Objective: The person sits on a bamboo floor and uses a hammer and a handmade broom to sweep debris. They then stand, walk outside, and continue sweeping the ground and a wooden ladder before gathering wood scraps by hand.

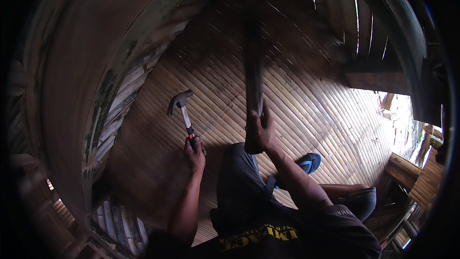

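Note:
My left hand (195,153) is closed around the grip of a claw hammer (184,108). The hammer stands upright in view, its dark metal head away from me and its pale shaft running down to a black and red handle. To the right, my right hand (262,132) grips the near part of a long dark narrow piece (254,84) that looks like a wooden plank. That piece points away from me, and its far end fades into shadow. Its edges are slightly blurred, and my fingers on its underside are partly hidden.
Slatted bamboo flooring (316,110) spreads beneath me. A large curved bamboo post or panel (72,67) rises close on the left. My foot in a blue sandal (310,163) is beside my right forearm. Bright light enters through an opening (405,124) at the right, near a wooden beam (378,80).

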### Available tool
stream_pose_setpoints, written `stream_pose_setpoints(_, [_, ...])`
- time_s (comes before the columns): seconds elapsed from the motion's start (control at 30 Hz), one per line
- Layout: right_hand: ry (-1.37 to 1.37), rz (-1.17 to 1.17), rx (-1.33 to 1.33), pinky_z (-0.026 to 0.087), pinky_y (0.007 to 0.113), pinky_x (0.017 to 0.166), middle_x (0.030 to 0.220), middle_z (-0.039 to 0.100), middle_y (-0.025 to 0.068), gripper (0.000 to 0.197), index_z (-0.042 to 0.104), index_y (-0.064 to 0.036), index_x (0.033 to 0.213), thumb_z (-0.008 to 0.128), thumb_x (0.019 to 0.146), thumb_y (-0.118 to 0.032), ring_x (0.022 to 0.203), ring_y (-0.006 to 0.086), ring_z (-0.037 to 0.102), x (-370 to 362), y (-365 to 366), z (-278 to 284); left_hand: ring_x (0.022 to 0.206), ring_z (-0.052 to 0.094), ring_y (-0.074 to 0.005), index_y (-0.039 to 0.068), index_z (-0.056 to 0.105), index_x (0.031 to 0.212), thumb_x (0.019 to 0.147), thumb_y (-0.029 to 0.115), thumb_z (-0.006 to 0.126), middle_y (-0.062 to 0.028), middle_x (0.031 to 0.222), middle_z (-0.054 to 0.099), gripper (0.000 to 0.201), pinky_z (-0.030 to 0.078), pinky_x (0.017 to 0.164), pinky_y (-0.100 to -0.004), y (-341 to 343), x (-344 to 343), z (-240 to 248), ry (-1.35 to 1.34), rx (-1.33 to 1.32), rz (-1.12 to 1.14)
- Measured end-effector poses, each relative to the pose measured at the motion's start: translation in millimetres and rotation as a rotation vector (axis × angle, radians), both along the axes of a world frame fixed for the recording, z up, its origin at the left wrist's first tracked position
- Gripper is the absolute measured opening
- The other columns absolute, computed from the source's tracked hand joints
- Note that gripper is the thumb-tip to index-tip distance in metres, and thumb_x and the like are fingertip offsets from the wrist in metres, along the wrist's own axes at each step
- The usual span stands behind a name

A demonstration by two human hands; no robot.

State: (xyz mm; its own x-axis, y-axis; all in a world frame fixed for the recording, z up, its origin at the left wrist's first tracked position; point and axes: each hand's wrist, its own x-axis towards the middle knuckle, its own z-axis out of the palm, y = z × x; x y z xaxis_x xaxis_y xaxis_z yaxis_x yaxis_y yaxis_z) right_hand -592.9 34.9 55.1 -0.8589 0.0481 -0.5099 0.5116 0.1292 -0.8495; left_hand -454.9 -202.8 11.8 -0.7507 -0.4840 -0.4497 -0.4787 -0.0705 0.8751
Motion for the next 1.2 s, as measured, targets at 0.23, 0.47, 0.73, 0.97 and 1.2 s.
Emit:
stream_pose_setpoints(0.23, [0.136, -0.081, 0.173, 0.055, 0.033, 0.068, 0.100, 0.071, 0.0179, 0.070, 0.039, -0.0054, 0.155, 0.061, 0.100, -0.043, 0.078, 0.0179, 0.067, -29, 28, -81, 0.049, 0.043, -0.0053, 0.010, 0.052, 0.100, 0.106, 0.030, 0.054, 0.0043, 0.065, 0.045, 0.021, 0.038, 0.042, -0.0240, -4, 11, -3, -0.015, 0.016, -0.020])
stream_pose_setpoints(0.47, [-0.073, -0.021, -0.265, 0.056, 0.033, 0.070, 0.103, 0.067, 0.0138, 0.067, 0.043, -0.0034, 0.152, 0.062, 0.100, -0.041, 0.081, 0.0181, 0.065, -96, 2, -1, 0.048, 0.049, -0.0086, 0.006, 0.053, 0.094, 0.106, 0.027, 0.056, 0.0011, 0.062, 0.049, 0.024, 0.040, 0.044, -0.0281, 6, -5, 8, -0.073, -0.026, -0.080])
stream_pose_setpoints(0.73, [0.039, -0.139, -0.167, 0.045, 0.043, 0.106, 0.136, 0.059, 0.0289, 0.073, 0.034, -0.0019, 0.156, 0.059, 0.100, -0.042, 0.128, 0.0338, 0.058, -70, -48, -9, 0.047, 0.049, -0.0105, 0.005, 0.053, 0.091, 0.105, 0.026, 0.055, -0.0002, 0.059, 0.049, 0.025, 0.041, 0.045, -0.0302, 18, -26, 15, -0.015, -0.107, -0.265])
stream_pose_setpoints(0.97, [0.013, -0.494, -0.086, 0.049, 0.040, 0.101, 0.137, 0.059, 0.0248, 0.067, 0.028, -0.0027, 0.158, 0.054, 0.104, -0.034, 0.122, 0.0299, 0.062, -53, -9, -10, 0.047, 0.050, -0.0097, 0.006, 0.054, 0.092, 0.105, 0.028, 0.056, 0.0007, 0.057, 0.049, 0.026, 0.040, 0.045, -0.0294, 22, -29, 12, -0.132, -0.151, -0.342])
stream_pose_setpoints(1.2, [0.042, -0.229, -0.120, 0.056, 0.033, 0.073, 0.105, 0.067, 0.0135, 0.061, 0.039, -0.0100, 0.156, 0.058, 0.104, -0.036, 0.085, 0.0179, 0.065, -74, 47, -36, 0.047, 0.049, -0.0090, 0.007, 0.053, 0.093, 0.106, 0.030, 0.056, 0.0012, 0.059, 0.048, 0.027, 0.040, 0.044, -0.0286, 25, -16, -4, -0.148, -0.092, -0.417])
